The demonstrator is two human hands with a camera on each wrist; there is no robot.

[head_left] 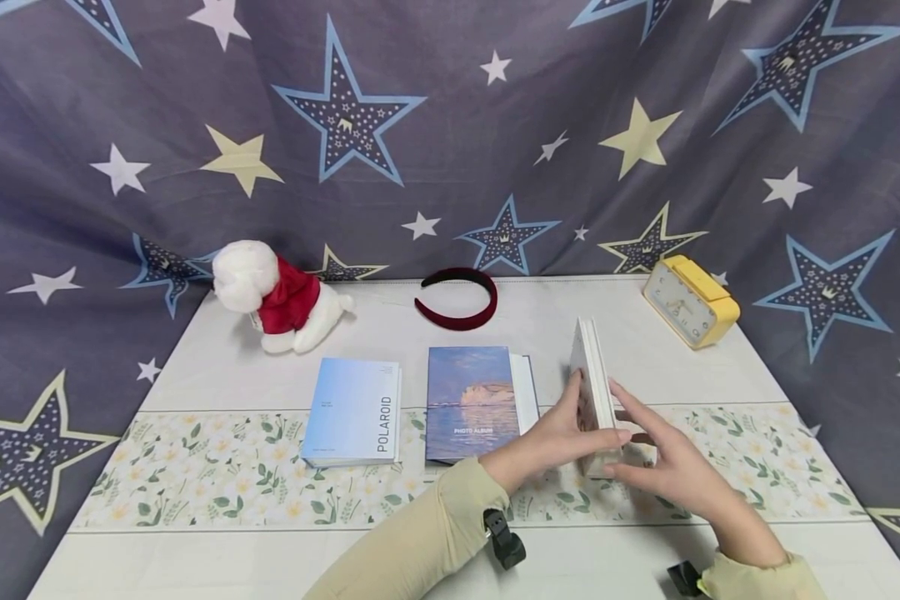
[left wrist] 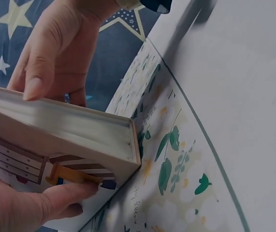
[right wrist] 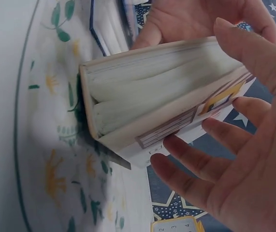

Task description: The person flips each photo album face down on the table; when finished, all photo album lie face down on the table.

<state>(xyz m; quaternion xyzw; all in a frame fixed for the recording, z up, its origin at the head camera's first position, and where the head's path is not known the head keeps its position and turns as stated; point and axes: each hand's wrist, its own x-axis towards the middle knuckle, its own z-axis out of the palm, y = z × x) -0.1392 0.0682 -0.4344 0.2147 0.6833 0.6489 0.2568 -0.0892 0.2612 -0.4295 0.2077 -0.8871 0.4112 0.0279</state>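
A thick photo album point(head_left: 597, 367) with pale page edges stands upright on the table, right of the middle. My left hand point(head_left: 546, 435) grips it from the left, fingers against one cover and thumb across the near edge. Spread beside the opposite cover is my right hand point(head_left: 678, 468). In the right wrist view its fingertips point(right wrist: 169, 142) are at the illustrated cover, which shows drawn furniture, while the thumb hovers by the page edge. The left wrist view shows the left thumb point(left wrist: 75, 191) on a cover with a drawn chest of drawers.
Left of the held album lie a seascape photo album point(head_left: 468, 400) and a light-blue Polaroid album point(head_left: 352, 408). Behind them are a dark red headband point(head_left: 487, 312) and a white plush dog point(head_left: 288, 300) in red clothing. A yellow alarm clock point(head_left: 690, 302) stands at back right, before a star-patterned curtain point(head_left: 435, 50).
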